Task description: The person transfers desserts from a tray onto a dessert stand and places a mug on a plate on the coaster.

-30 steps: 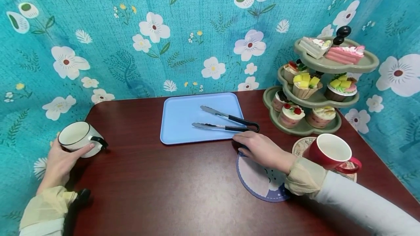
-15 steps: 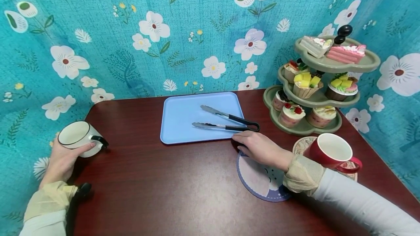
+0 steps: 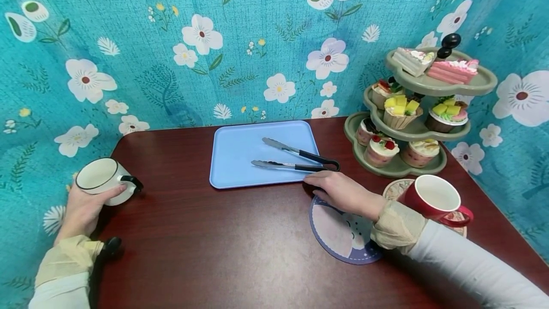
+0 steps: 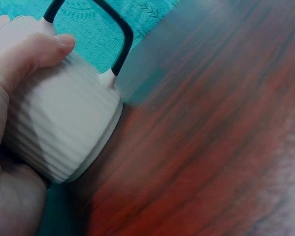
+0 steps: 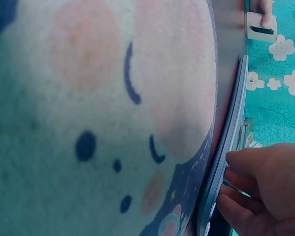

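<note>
At the table's left edge my left hand [image 3: 83, 206] grips a white mug [image 4: 63, 118] with a black rim and black handle, thumb lying along its side. The mug is tilted, its base close over the table in the left wrist view. Far to the right, my right hand [image 3: 343, 192] pinches the near right corner of a light blue tray [image 3: 231, 156], its curled fingertips at the rim. Tongs [image 3: 279, 163] with black grips lie spread on the tray, their bent end beside that hand. Below the hand, a purple round mat [image 5: 172, 88] with an animal face is partly covered.
A three-tier green stand [image 3: 394, 170] with cupcakes and cake slices rises at the back right. A red mug [image 3: 422, 199] stands on a patterned coaster [image 3: 390, 192] near the right forearm. Flowered turquoise cloth [image 3: 257, 51] hangs behind the dark wooden table [image 3: 206, 247].
My left forearm has shifted slightly to the right, while the white mug stays nearly in place. The right hand, tray and tongs look unmoved.
</note>
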The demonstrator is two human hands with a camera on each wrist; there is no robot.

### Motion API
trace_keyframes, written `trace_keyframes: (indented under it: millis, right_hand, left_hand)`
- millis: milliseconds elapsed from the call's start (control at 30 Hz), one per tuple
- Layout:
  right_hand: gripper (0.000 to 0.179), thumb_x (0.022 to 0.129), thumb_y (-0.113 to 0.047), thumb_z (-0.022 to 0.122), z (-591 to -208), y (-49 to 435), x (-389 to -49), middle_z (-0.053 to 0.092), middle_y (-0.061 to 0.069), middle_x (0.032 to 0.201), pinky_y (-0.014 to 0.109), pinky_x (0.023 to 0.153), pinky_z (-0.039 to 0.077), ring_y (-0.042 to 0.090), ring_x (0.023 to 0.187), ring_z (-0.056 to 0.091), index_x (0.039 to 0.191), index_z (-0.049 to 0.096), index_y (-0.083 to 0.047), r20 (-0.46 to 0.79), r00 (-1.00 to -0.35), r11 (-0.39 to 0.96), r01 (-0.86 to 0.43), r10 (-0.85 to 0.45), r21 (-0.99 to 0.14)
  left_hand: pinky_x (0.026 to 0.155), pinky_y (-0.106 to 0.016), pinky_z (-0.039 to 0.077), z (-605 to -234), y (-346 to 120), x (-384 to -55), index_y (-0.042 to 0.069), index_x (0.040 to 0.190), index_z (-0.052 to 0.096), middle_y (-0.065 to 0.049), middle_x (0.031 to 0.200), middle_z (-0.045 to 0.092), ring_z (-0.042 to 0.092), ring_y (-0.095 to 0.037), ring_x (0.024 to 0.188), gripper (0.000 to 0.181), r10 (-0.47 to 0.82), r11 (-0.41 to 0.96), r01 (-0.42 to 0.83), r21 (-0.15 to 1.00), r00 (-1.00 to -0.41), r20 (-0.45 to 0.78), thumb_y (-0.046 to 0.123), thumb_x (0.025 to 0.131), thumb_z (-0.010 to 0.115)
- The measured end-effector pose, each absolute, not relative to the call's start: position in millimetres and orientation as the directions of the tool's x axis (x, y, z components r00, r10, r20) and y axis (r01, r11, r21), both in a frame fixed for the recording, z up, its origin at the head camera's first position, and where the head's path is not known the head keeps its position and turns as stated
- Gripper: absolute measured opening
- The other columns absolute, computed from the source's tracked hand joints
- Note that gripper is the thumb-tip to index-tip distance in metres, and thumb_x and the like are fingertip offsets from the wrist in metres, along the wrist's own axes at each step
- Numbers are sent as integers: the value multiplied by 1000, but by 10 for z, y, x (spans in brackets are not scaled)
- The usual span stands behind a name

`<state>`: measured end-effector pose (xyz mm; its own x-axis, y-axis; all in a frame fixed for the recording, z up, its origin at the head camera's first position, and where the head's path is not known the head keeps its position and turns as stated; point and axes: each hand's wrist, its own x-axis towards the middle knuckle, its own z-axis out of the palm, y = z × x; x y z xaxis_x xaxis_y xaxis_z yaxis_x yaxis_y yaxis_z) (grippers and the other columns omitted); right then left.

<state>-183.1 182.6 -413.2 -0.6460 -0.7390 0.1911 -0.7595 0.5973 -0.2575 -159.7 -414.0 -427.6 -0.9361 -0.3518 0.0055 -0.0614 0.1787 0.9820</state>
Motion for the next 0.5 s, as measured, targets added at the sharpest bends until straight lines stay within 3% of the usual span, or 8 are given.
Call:
trace_keyframes:
  millis: [167,367,500]
  right_hand:
    - [34,91,-1,65,-4139,1845,-1831,69,4,124,36,95,54,16,119,63,124,66,-9,160,-658,610,-746,-735,-266]
    - [34,91,-2,66,-4127,1854,-1836,69,4,124,37,96,54,16,119,63,124,66,-9,160,-663,616,-743,-731,-264]
    - [34,91,-2,65,-4118,1859,-1838,69,5,124,38,97,54,17,120,63,125,66,-8,162,-662,615,-744,-732,-261]
  left_hand:
    - [73,-3,42,-4307,-4082,-1587,28,139,35,20,113,46,43,0,101,82,-423,250,-117,961,-906,-1,9,76,84]
    - [74,-4,41,-4314,-3979,-1584,27,148,28,21,116,43,43,-1,103,88,-446,317,-171,933,-895,-12,21,80,83]
    - [74,-4,43,-4291,-3924,-1582,25,145,33,19,115,46,46,-2,101,85,-439,244,-115,963,-899,4,14,78,84]
